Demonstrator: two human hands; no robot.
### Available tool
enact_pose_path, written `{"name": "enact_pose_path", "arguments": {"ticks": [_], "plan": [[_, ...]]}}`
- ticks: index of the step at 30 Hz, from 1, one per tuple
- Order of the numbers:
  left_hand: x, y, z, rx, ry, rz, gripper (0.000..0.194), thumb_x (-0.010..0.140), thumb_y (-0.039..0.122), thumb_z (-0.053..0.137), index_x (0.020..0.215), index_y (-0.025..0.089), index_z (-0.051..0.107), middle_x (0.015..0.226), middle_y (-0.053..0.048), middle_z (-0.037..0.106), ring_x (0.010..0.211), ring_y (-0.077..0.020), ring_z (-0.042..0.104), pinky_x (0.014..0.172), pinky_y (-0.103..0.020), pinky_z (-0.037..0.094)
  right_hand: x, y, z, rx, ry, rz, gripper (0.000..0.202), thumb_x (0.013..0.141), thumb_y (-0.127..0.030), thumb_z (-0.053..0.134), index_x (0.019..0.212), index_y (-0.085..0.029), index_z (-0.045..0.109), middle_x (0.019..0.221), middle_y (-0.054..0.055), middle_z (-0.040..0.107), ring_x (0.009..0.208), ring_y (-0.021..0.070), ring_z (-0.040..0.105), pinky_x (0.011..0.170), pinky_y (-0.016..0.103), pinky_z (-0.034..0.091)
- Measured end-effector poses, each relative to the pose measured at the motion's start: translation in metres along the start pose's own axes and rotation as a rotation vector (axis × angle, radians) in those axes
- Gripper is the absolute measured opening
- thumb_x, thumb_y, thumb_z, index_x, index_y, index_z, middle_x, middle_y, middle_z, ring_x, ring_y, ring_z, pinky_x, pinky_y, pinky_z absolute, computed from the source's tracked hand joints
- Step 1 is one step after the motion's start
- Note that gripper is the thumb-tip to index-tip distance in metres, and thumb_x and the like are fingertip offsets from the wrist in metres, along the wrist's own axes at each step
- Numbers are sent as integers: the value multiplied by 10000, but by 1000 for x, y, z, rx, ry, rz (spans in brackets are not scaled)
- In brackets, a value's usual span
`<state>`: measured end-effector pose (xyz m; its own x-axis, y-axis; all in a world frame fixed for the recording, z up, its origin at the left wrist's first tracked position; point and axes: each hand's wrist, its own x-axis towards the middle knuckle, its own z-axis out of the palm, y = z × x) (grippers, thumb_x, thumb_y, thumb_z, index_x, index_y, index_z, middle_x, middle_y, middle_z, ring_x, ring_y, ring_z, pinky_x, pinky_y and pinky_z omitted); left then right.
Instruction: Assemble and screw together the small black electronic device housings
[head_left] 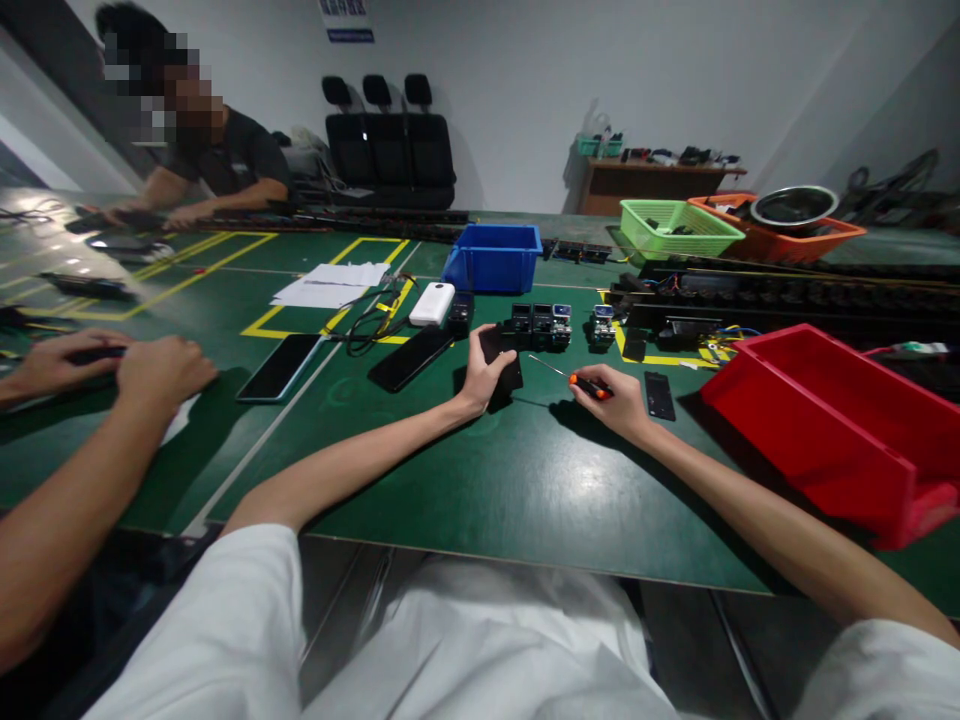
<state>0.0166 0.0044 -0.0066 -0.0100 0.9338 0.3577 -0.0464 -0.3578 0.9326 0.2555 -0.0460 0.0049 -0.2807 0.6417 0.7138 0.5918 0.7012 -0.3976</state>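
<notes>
- Black part [511, 378], mid-frame, gripped by the left hand [480, 378].
- Right hand [621, 402] grips the screwdriver [598, 390], tip near the part.
- Apparently lining up; contact would call for steady aim.

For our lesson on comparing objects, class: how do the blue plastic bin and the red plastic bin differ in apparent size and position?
The blue plastic bin stands farther from the person, near the middle of the view; the red plastic bin is nearer, at the right.
The red bin fills more of the picture than the blue bin, though nearness may add to that.
Both are open-topped.
</notes>
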Motion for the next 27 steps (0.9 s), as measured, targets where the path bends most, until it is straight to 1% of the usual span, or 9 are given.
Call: {"name": "enact_pose_path", "arguments": {"ticks": [3,5,7,13,17,20,23,27], "plan": [[3,-2,-1,-123,-2,-131,556,793,377,591,1266,271,319,1023,-36,555,821,-146,608,714,-316,551,0,1,1,22,-38,-28,129,831,-285,659,929,-201,657,841,55,737,707,180,694,630,287,553],[4,-1,-1,-170,-3,-177,553,792,374,590,1266,272,322,994,-32,563,761,-139,611,673,-315,555,0,1,1,27,-72,-41,116,830,-277,657,916,-200,658,839,56,736,711,180,695,631,285,551],[3,1,-1,-209,3,-195,544,796,356,588,1265,267,326,971,-30,570,730,-136,616,648,-312,555,0,1,1,25,-99,-37,104,833,-267,653,911,-198,657,835,55,734,710,177,693,635,281,547],[2,2,0,-251,2,-192,554,786,328,623,1261,260,347,964,-24,576,706,-126,627,625,-293,557,0,3,1,19,-132,-52,105,833,-271,652,906,-197,666,836,53,735,705,176,694,635,278,541],[2,-1,0,-205,-11,-170,559,776,345,624,1256,279,344,981,-16,571,739,-130,623,649,-301,565,-1,3,2,35,-147,-50,111,840,-282,648,912,-203,678,845,55,739,712,177,698,640,278,544],[2,-1,0,-176,-7,-145,569,772,324,616,1265,276,337,970,-16,573,774,-135,619,692,-311,567,0,3,3,39,-145,-50,114,843,-289,648,903,-199,685,832,55,741,704,176,701,634,273,542],[2,0,0,-197,3,-132,580,762,292,633,1265,266,345,964,-19,576,794,-135,610,710,-306,563,-1,3,3,32,-141,-35,121,848,-300,646,893,-195,686,826,57,746,690,174,702,624,266,538],[1,0,1,-210,5,-124,579,758,281,650,1259,268,360,986,-23,571,798,-138,603,695,-302,559,-1,3,3,26,-162,-9,156,867,-321,626,902,-180,684,857,75,751,721,175,706,653,263,532]]}}
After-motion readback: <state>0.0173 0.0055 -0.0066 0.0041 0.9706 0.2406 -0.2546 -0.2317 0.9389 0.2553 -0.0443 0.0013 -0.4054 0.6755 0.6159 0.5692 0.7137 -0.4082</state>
